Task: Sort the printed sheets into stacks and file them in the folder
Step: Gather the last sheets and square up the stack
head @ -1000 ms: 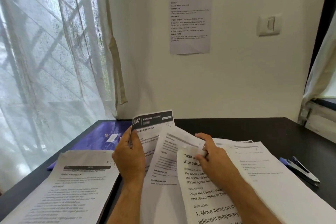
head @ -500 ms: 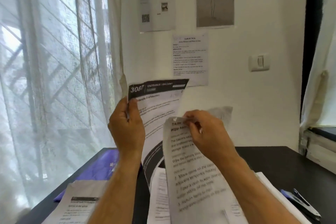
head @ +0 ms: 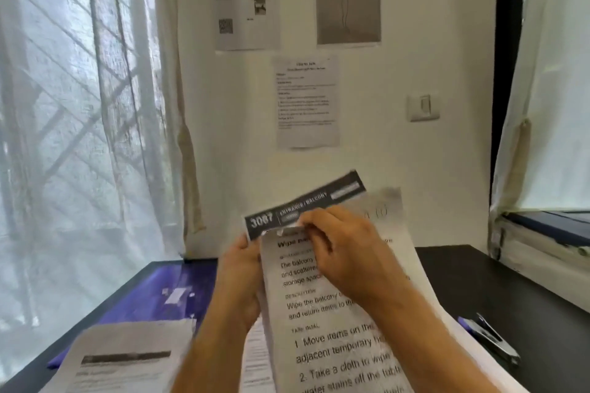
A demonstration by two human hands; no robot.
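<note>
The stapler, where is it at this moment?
In the head view the stapler lies on the black table at the lower right, beside the sheets, below the right window.

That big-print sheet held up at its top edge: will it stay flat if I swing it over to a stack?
Probably not. The big-print sheet already bows and hangs from where the right hand pinches its top, so it looks thin and floppy. Likely very light, so a fast swing may make it flap. Supporting its lower part should help.

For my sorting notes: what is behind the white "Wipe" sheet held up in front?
The white sheet with a black "3087" header shows above it; its lower text is covered.
</note>
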